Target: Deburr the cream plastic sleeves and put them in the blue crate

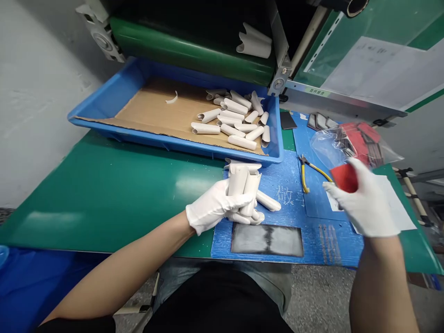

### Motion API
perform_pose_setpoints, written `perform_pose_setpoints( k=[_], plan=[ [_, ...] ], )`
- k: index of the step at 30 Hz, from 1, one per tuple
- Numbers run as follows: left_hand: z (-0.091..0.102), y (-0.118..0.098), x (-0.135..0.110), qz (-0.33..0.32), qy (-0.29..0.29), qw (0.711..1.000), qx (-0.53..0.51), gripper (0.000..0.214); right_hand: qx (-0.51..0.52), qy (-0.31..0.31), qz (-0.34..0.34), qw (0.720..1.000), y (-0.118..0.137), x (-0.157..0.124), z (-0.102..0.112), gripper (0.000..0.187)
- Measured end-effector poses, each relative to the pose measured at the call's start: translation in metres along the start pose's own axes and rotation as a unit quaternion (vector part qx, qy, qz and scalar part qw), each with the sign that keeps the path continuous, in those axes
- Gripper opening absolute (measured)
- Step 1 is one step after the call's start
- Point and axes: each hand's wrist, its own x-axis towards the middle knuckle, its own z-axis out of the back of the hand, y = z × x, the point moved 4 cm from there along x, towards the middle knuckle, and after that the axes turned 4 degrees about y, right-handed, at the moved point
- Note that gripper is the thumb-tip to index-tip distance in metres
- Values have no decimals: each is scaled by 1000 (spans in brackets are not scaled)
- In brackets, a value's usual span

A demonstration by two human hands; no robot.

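Stands over a green tabletop (pixel 149 185), with a scuffed blue mat (pixel 294 217) covering its nearer middle and a dark-edged grey pad (pixel 267 239) lying along the front. Faces a blue tray (pixel 173 138), lined with cardboard (pixel 142 104) and strewn on its right with many white tubes (pixel 233 106), just under a green roller (pixel 190 51). Has a pale wall (pixel 38 83) to the left, speckled floor (pixel 319 296) below, and, toward the right, yellow-handled cutters (pixel 304 180), a clear bag (pixel 322 145) of red pieces (pixel 362 143) and a sheet of white paper (pixel 395 203).

Extends the left forearm in from the lower left, with the gloved left hand (pixel 215 206) curled firmly around a bundle of white tubes (pixel 239 182) above the mat, near the tray's front wall. Shows a loose tube (pixel 268 201) just beside that bundle. Raises the right forearm nearly straight ahead, with the gloved, motion-blurred right hand (pixel 371 203) angled leftward near the bag, gripping a red piece (pixel 345 178) between thumb and fingers.
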Motion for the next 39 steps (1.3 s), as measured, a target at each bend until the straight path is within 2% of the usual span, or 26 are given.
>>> perform_pose_setpoints(
  k=[2, 4, 5, 7, 10, 12, 15, 17, 20, 27, 31, 35, 39],
  plan=[
    [-1, 3, -2, 41, -18, 999, 21, 49, 55, 57, 141, 987, 63, -26, -7, 54],
    [0, 7, -2, 63, -39, 997, 28, 52, 86, 61, 205, 973, 110, -45, -16, 44],
    [0, 9, -2, 65, -44, 997, 27, 55, 92, 65, 227, 967, 125, -51, -22, 42],
    [0, 13, -2, 66, -36, 997, 25, 60, 73, 59, 249, 964, 141, -55, -33, 39],
    [0, 16, -1, 65, -21, 997, 30, 52, 21, 33, 271, 962, 142, -53, -43, 35],
    [0, 16, -2, 67, -19, 997, 33, 48, 2, 39, 290, 956, 140, -53, -45, 30],
    [-2, 14, -2, 82, -19, 996, 38, 52, -12, 31, 312, 950, 139, -55, -43, 27],
    [-3, 14, -3, 93, -20, 995, 41, 56, -12, 2, 325, 946, 139, -57, -39, 30],
    [-4, 14, -3, 105, -25, 993, 41, 58, -7, -2, 350, 937, 141, -59, -37, 37],
    [-3, 18, -3, 117, -28, 992, 40, 62, 19, -12, 357, 934, 144, -57, -34, 32],
    [-2, 20, -3, 102, -21, 994, 44, 57, 35, 7, 360, 932, 145, -56, -34, 32],
    [-1, 20, -2, 94, -15, 994, 49, 58, 35, -4, 349, 937, 141, -55, -36, 34],
    [-1, 21, -2, 103, -32, 993, 53, 63, 47, -18, 350, 935, 139, -56, -38, 34]
  ],
)
